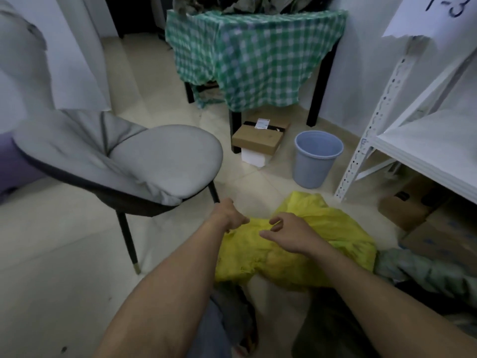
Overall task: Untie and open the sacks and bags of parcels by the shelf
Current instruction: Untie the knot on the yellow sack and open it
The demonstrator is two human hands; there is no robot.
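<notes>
Gripping bulging yellow bag [322, 244]: left hand [229, 215], right hand [286, 235].

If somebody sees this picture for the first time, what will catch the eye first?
The bright yellow bag on the floor, low in the middle, stands out: the left hand grips its edge, the right hand curls its fingers on top. Behind, a green checked cloth hangs over a table, and a blue bin stands beside the white shelf.

Left hand [229, 216], right hand [287, 235]: fingers curled.
</notes>
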